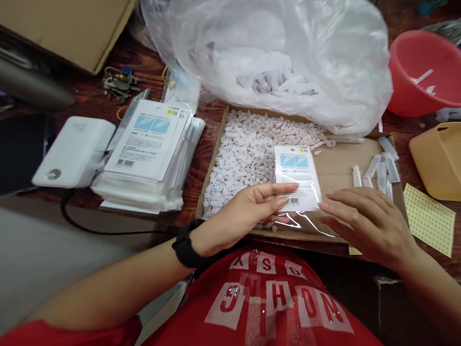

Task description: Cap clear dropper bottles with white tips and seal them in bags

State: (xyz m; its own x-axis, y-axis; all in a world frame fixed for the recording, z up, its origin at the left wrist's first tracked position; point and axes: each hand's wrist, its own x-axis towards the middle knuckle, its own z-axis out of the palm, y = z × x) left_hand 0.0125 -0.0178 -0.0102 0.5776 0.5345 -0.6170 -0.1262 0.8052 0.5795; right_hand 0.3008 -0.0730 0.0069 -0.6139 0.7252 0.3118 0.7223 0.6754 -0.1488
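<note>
Reaches in from the near left with the left forearm, a black wristband (187, 246) around the wrist, and extends the left hand (264, 204) toward the right, thumb and one finger laid over the lower left of a white printed card with blue pictures in a clear plastic sleeve (296, 175). Clamps that card between the digits of the left hand, with the lower fingers partly hidden by the sleeve. Brings the right forearm in from the near right and angles the right hand (367, 221) toward the far left, back upward, fingers loosely bent and slightly spread, with tips at the card's near right corner; cannot tell whether pinching the sleeve there. Holds the hands apart, on either side of the card, above a shallow brown cardboard tray (334, 166). Shows many small white plastic pieces (245, 149) in the left part of the tray, and clear plastic tubes (382, 173) at its right end. Has a stack of white printed cards in clear sleeves (144, 139) left of the tray on the dark red wooden desk (201, 166), a large clear plastic bag (288, 57) at the far side, and a red plastic bowl (414, 96) at the far right
</note>
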